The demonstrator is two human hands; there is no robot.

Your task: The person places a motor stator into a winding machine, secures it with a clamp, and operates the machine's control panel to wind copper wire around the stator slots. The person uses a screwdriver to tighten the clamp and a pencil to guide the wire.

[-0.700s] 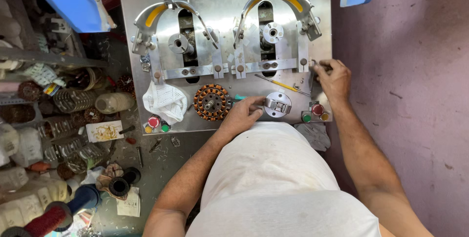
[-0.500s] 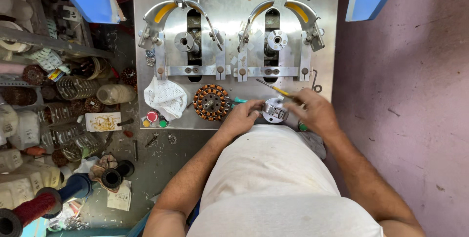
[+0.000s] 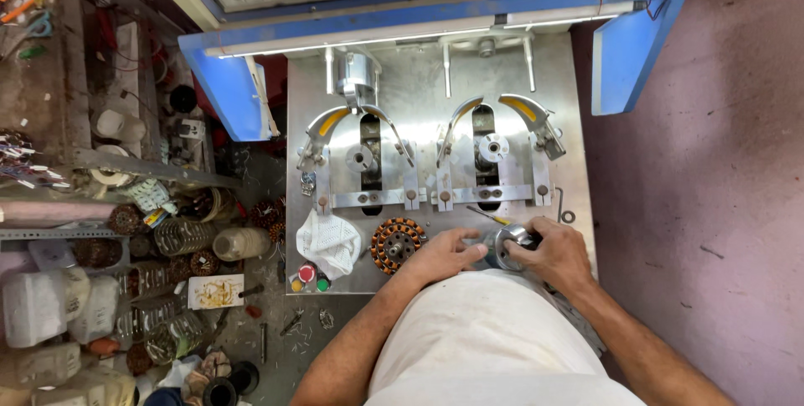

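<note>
So both our hands are on the round metal part (image 3: 509, 246) now, sitting on the steel machine table (image 3: 578, 163) just right of the copper-wound stator (image 3: 396, 243). Our right hand (image 3: 559, 253), which was up by the table edge a moment ago, has dropped and curls its fingers around it. Left hand (image 3: 444, 253) steadies it, fingers stretched loosely. White rag (image 3: 330, 242) hasn't budged.
</note>
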